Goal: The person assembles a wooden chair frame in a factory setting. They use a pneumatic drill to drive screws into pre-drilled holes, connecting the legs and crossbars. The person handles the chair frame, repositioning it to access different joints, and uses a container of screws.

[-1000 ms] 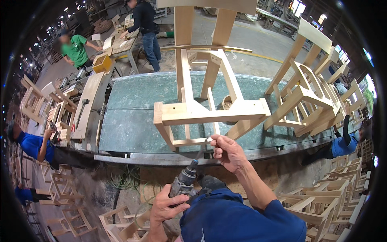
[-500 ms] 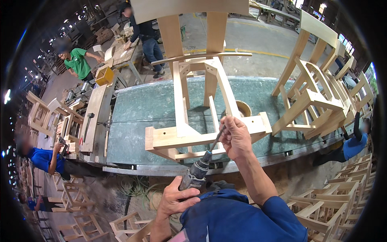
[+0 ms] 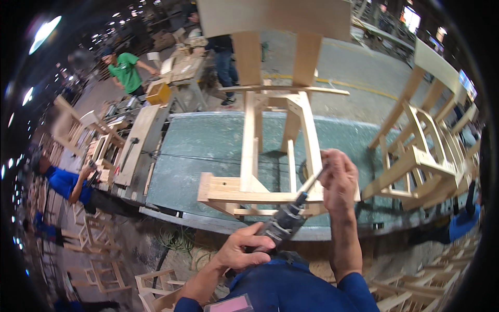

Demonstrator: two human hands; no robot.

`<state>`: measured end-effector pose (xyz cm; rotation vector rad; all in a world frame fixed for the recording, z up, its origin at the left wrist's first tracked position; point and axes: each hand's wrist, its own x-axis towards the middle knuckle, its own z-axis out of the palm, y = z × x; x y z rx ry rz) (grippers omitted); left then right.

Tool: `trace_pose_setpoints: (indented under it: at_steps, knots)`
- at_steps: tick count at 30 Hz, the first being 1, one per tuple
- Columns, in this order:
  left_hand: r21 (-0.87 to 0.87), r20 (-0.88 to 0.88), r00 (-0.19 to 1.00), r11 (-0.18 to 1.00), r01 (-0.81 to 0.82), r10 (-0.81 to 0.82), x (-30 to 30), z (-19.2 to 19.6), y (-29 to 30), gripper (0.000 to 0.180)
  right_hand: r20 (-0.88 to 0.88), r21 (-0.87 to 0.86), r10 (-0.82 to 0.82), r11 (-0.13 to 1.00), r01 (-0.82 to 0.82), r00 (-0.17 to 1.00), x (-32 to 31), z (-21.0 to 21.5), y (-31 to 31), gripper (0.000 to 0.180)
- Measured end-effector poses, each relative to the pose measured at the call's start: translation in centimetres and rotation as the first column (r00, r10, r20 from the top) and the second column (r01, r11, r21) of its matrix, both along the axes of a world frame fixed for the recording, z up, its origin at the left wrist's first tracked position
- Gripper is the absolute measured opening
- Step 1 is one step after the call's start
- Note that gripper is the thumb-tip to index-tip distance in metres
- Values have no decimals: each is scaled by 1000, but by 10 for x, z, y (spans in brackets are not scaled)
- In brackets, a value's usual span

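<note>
My left hand is wrapped round a dark grey power drill held close to my body. From its chuck a long thin bit slants up to the right. The fingers of my right hand are closed at the far end of that bit; whether a screw is there too is hidden. Just beyond the drill, a pale wooden chair frame lies on the green-topped workbench. Its front rail faces me, with a dark hole near the left end, and my right hand covers part of its right side.
More wooden chairs stand on the bench at the right, with others on the floor below. At left is a plank carrying a hammer-like tool. Several people work around, one in green by a yellow box.
The view has shifted, so the bench and chairs sit further right and lower. My right hand is still at the bit's tip, and the drill remains in my left hand.
</note>
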<state>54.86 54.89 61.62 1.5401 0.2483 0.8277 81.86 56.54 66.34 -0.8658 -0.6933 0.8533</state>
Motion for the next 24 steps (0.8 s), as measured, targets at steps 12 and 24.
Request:
trace_pose_setpoints:
  at_steps: [12, 24]
  knots:
    - [324, -105, 994, 946, 24, 11, 111, 108, 66, 115, -356, 255, 152, 965, -61, 922, 93, 41, 136, 24]
    - [781, 191, 919, 514, -355, 345, 159, 106, 104, 83, -631, 122, 346, 928, -353, 694, 78, 14, 199, 20]
